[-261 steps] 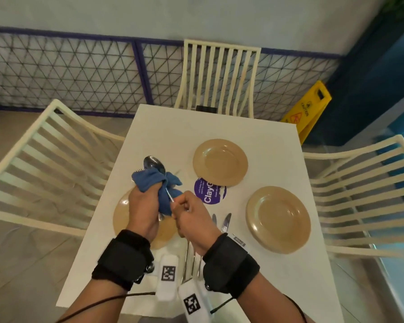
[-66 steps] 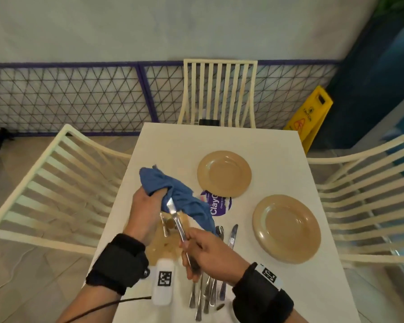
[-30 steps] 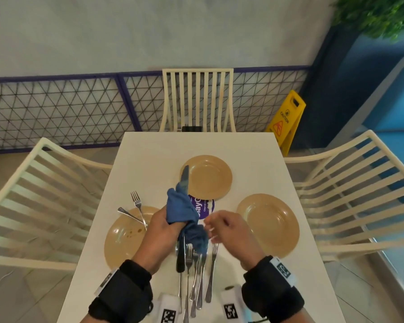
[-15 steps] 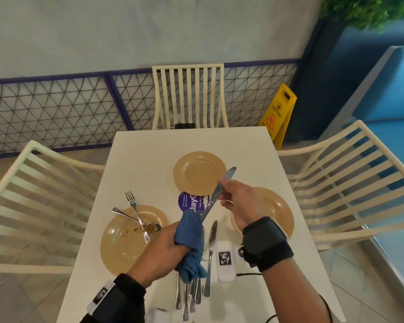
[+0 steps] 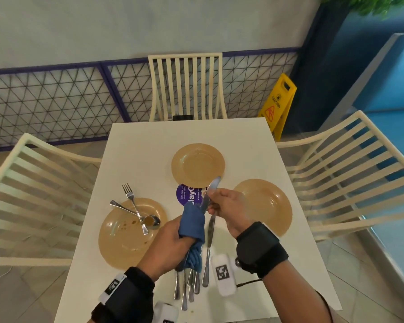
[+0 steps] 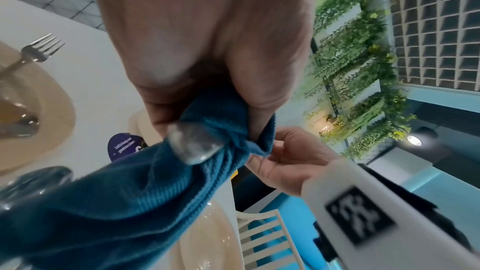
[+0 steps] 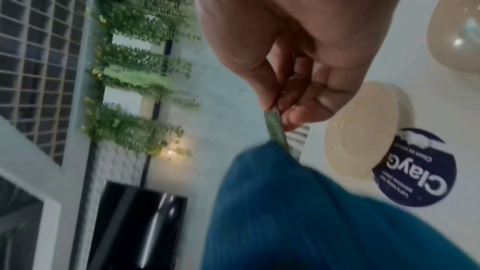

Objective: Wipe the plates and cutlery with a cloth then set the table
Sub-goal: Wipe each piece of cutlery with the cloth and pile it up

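Cutlery pile [image 5: 189,282] lies nearest, at the table's [image 5: 254,145] near edge, handles toward the person, with one more knife [image 5: 209,250] on the table just right of it. Above the pile, left hand [image 5: 170,241] has fingers curled tight round the blue cloth [image 5: 191,220], which wraps the lower half of the held knife [image 5: 211,191]; handle end pokes out of the cloth in the left wrist view [image 6: 193,147]. Right hand [image 5: 229,206] is further out and to the right, thumb and fingertips [image 7: 293,118] pinching the bare blade just above the cloth. Knife's long axis runs near-left to far-right, tip up over the far plate [image 5: 197,164]. Judgement: a wipe stroke runs along that axis, cloth hand sliding, right hand anchoring; right hand sits nearer the empty right plate [image 5: 266,203] for placing. Left plate [image 5: 126,231], stained, carries a fork [image 5: 132,206] and spoon [image 5: 135,213] crossed, well apart from both hands.
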Demonstrator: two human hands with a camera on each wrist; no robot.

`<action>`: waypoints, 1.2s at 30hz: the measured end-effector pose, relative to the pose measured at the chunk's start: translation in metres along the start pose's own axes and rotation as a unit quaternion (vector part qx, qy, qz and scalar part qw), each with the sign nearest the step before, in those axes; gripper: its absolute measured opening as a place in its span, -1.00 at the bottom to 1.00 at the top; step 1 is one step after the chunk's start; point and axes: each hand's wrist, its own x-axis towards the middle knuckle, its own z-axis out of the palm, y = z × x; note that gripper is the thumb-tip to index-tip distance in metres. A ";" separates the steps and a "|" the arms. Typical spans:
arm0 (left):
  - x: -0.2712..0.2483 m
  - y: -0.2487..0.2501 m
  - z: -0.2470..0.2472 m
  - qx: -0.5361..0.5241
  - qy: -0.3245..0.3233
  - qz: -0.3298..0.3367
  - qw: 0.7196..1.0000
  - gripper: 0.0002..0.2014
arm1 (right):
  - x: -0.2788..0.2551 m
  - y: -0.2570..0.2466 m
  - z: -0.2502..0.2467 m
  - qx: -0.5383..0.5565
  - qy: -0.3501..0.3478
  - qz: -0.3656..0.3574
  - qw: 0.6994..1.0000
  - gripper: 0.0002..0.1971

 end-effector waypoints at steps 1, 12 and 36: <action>-0.002 -0.003 0.003 0.004 -0.007 -0.001 1.000 -0.96 | 0.007 -0.003 -0.007 0.010 0.019 0.002 1.000 -0.77; -0.008 -0.030 -0.009 0.015 -0.029 -0.026 0.999 -0.93 | 0.012 0.030 0.001 0.040 0.025 0.038 0.998 -0.78; -0.047 -0.111 -0.101 -0.047 0.136 -0.164 0.976 -0.79 | 0.036 0.157 -0.016 -0.374 0.103 0.240 0.890 -0.64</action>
